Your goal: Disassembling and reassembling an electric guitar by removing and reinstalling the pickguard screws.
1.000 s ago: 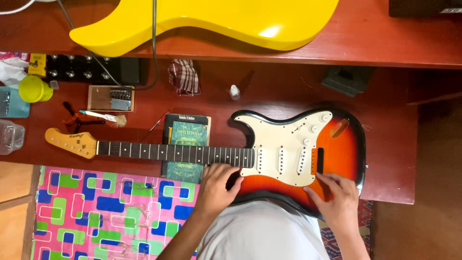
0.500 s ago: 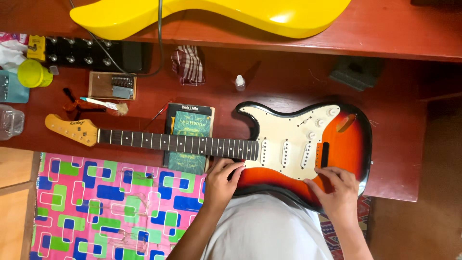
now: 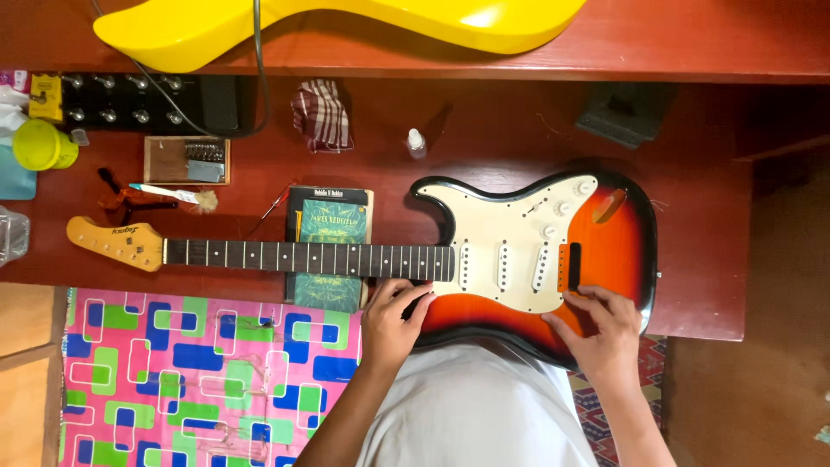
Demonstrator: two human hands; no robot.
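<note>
- On the far left of the red desk (image 3: pixel 709 285) sit a yellow cup (image 3: pixel 39 143), a black box with knobs (image 3: pixel 130 102) and a small wooden tray (image 3: pixel 187 160) with metal parts in it.
- The electric guitar (image 3: pixel 519 259) lies flat on the desk, with its head to the left and its neck resting on a green book (image 3: pixel 328 227).
- The guitar has no strings on it, so the work looks to be at the stage of holding and checking the bare body.
- The left hand (image 3: pixel 391 322) is open and lies on the near edge of the guitar, right where the neck meets the body. It holds nothing.
- A checked cloth (image 3: pixel 321 112) and a small white bottle (image 3: pixel 417 143) lie behind the guitar, well apart from the hands.
- The right hand (image 3: pixel 605 333) rests on the body by the orange slot, fingers bent and pressing down. It grips nothing.
- A next move would need both hands to keep the guitar steady so it does not slide off the book.
- A yellow guitar body (image 3: pixel 346 22) lies along the back. Nothing stands in the way of the hands.
</note>
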